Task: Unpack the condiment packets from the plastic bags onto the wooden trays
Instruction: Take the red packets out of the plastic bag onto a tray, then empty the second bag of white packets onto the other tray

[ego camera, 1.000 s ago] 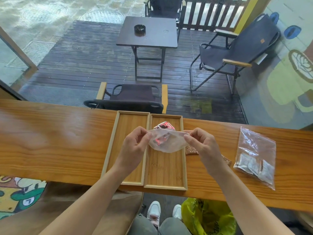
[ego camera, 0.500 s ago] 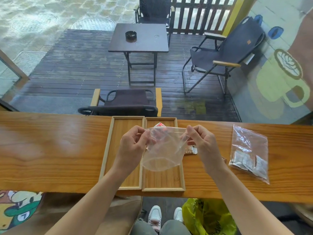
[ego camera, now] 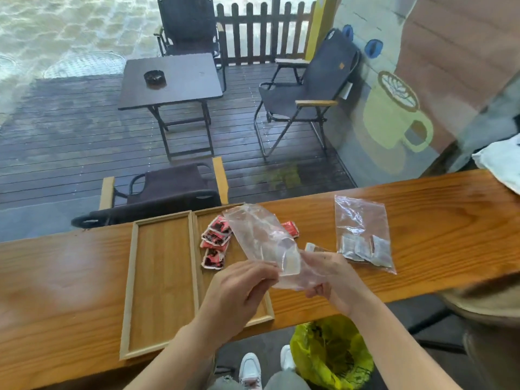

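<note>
A second bag [ego camera: 363, 232] with grey packets lies on the surface [ego camera: 436, 220], right of the trays [ego camera: 163, 277]. Both hands' fingers, left [ego camera: 239, 291] and right [ego camera: 329, 280], pinch the bag [ego camera: 261, 237], long axis running up-left over red packets [ego camera: 215, 240] in the right tray.

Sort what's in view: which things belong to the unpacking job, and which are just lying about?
Job: emptied bag in both hands, red packets, right tray, left tray, full bag.
Lying about: ashtray, green bin bag, patio chairs.
</note>
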